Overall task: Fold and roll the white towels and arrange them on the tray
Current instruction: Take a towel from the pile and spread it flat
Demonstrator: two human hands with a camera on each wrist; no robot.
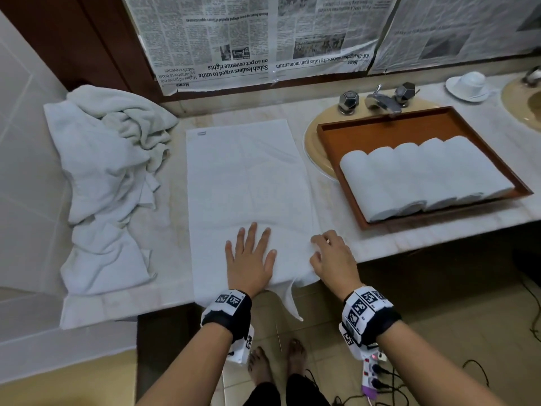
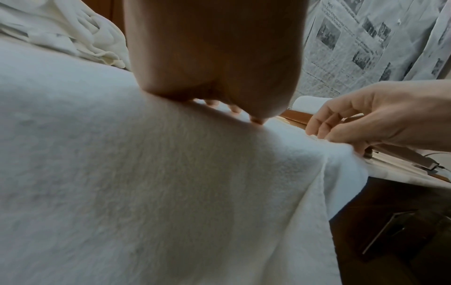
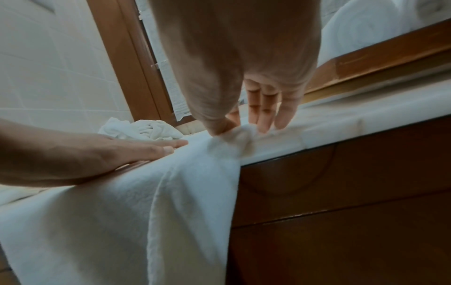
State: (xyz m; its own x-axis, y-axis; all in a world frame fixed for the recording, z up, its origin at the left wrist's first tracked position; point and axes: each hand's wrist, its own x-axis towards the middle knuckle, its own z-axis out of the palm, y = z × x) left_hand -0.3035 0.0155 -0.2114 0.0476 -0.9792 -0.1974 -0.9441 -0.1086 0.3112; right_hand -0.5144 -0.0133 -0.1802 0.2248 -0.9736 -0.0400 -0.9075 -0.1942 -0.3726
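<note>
head view: flat towel (image 1: 246, 183) on counter (image 1: 409, 238). left hand (image 1: 250, 260) flat on towel, fingers spread; right hand (image 1: 332, 259) beside it, fingers pinching towel's edge.

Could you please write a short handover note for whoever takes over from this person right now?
Left hand: flat, fingers straight, pressing the spread towel near the counter's front edge.
Right hand: thumb and forefinger pinching the towel's right edge.
Spread towel lies lengthwise on the counter, its near end hanging over the edge.
Done: five rolled towels lie side by side in the wooden tray, which sits over the sink.
Left: fold and roll this towel, add it to the tray, then work through the crumpled pile on the left.
</note>
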